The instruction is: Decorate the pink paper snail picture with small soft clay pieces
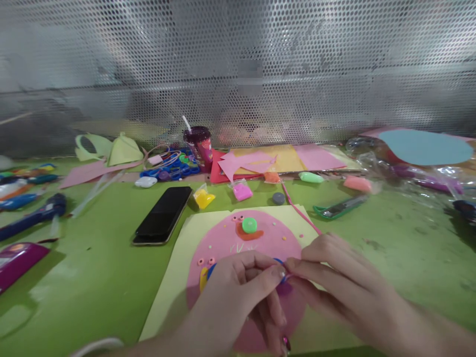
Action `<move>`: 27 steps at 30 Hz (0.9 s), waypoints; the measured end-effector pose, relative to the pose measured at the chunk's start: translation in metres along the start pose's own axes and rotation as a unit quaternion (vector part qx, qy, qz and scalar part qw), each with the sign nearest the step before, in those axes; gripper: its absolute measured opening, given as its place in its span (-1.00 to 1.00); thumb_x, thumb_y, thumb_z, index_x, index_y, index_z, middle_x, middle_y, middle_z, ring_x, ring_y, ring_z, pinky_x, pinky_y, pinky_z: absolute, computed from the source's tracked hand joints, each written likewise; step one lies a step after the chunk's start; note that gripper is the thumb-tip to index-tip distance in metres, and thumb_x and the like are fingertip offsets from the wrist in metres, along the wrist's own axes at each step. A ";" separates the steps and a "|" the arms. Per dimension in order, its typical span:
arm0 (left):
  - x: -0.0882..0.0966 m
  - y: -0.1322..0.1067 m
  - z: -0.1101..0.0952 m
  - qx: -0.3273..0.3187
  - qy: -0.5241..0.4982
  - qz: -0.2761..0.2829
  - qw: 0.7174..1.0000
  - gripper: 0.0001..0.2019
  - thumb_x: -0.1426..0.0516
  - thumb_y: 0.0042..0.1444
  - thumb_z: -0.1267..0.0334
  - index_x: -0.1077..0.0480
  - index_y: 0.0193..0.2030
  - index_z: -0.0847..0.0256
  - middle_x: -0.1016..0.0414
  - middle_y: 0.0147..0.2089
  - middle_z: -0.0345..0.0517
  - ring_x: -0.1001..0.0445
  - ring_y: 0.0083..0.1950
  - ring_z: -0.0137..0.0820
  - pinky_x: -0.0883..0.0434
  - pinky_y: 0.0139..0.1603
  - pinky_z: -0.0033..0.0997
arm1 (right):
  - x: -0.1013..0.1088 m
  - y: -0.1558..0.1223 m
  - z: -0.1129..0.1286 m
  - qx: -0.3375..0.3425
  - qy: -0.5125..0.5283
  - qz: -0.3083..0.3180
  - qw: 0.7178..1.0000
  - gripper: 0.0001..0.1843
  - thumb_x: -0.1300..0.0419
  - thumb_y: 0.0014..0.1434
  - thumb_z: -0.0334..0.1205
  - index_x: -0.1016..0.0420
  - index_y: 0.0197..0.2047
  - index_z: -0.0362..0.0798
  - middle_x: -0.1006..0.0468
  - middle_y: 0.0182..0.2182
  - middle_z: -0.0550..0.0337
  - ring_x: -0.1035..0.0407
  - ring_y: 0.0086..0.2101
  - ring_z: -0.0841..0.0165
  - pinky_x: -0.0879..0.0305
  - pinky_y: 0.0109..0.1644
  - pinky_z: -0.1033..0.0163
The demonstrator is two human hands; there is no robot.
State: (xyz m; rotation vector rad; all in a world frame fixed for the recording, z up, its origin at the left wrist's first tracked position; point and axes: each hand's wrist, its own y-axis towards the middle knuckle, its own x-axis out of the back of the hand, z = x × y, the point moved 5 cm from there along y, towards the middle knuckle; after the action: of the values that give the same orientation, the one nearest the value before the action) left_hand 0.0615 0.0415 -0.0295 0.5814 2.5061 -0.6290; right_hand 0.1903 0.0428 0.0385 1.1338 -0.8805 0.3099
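Note:
Over a pink paper circle (286,233) on a pale yellow sheet (167,277), both hands meet at a small blue round piece (278,262). My left hand (245,287) pinches it between thumb and fingers, hiding part of it. Fingertips of my right hand (334,277) are pressed together at its right edge; a bit of pink shows there, too small to make out. A thin pink clay strand (297,210) runs down to behind my right hand. On the circle are a green disc (249,225) over an orange-brown shape (255,235), and small eye-like dots (201,261).
Behind the sheet lie a phone (163,215), yellow clay (204,198), pink clay (242,191), a grey disc (278,198) and a green cutter (340,207). A dark cup with a straw (199,146) stands near the perforated metal wall (297,74). A glue gun (33,215) is left.

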 end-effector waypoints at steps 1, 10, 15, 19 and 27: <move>0.000 0.000 0.000 0.001 0.000 0.002 1.000 -0.84 -0.12 0.19 0.24 -0.41 -0.33 0.29 -0.47 -0.65 -0.27 -0.44 -0.69 -0.54 -0.37 -0.68 -0.70 | 0.000 -0.001 0.000 -0.001 0.003 0.003 1.000 -0.88 -0.05 0.29 -0.34 -0.40 -0.17 -0.04 -0.47 -0.44 0.20 -0.32 -0.44 0.41 -0.31 -0.38 0.28; -0.003 -0.001 -0.001 -0.004 -0.002 0.005 1.000 -0.84 -0.15 0.17 0.23 -0.43 -0.33 0.29 -0.48 -0.62 -0.26 -0.43 -0.69 -0.55 -0.38 -0.68 -0.69 | -0.006 -0.011 -0.007 -0.070 0.100 0.018 0.992 -0.75 -0.06 0.27 -0.42 -0.39 -0.02 -0.03 -0.46 -0.25 0.15 -0.39 -0.24 0.47 -0.38 -0.19 0.44; -0.003 0.000 -0.001 -0.002 -0.012 0.016 1.000 -0.84 -0.16 0.16 0.23 -0.43 -0.36 0.29 -0.50 -0.61 -0.24 -0.43 -0.69 -0.55 -0.38 -0.68 -0.69 | -0.002 -0.004 -0.005 -0.044 0.094 -0.002 0.995 -0.90 -0.11 0.26 -0.34 -0.43 -0.17 -0.06 -0.46 -0.36 0.16 -0.37 -0.36 0.45 -0.39 -0.31 0.41; -0.006 -0.001 0.000 0.006 -0.015 0.028 0.999 -0.83 -0.17 0.14 0.22 -0.43 -0.38 0.30 -0.51 -0.61 -0.21 -0.44 -0.69 -0.55 -0.37 -0.68 -0.70 | 0.000 -0.002 -0.006 -0.050 0.102 -0.002 0.994 -0.91 -0.15 0.21 -0.42 -0.43 -0.23 -0.06 -0.44 -0.40 0.20 -0.35 -0.39 0.47 -0.37 -0.33 0.42; -0.004 0.000 -0.001 -0.006 -0.020 0.014 1.000 -0.84 -0.18 0.13 0.23 -0.44 -0.37 0.30 -0.50 -0.62 -0.24 -0.43 -0.70 -0.55 -0.37 -0.69 -0.70 | 0.000 0.000 -0.006 -0.064 0.129 0.008 0.989 -0.77 -0.08 0.20 -0.51 -0.46 -0.14 -0.08 -0.46 -0.33 0.15 -0.38 -0.30 0.46 -0.40 -0.26 0.42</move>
State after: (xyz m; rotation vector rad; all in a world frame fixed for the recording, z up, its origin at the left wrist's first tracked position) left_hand 0.0648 0.0410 -0.0269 0.5920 2.4583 -0.6100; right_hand 0.1935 0.0482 0.0377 0.9430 -0.6710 0.3992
